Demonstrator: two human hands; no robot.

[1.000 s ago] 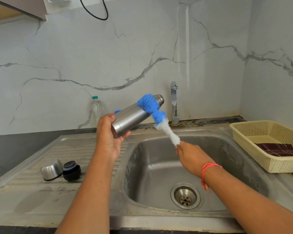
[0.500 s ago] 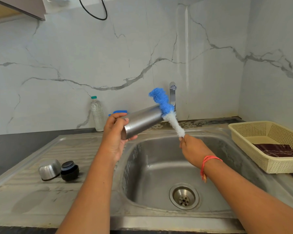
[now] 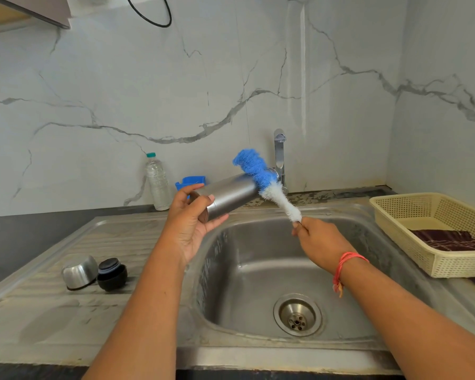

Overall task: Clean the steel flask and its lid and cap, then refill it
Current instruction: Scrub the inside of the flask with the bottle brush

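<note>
We see a plastic bottle [image 3: 157,182] far left, blue holder [image 3: 191,181] just right of it; cream basket [image 3: 464,263] at right, dark cloth [image 3: 450,239] inside.

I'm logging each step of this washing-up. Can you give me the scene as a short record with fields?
flask: held tilted in the air, mouth toward the tap
brush: blue head across the flask's neck, outside it
left hand: grips the flask's base
right hand: pinches the brush's handle end
cap: steel, on the drainboard
lid: black, beside the cap
tap: no stream visible
</note>
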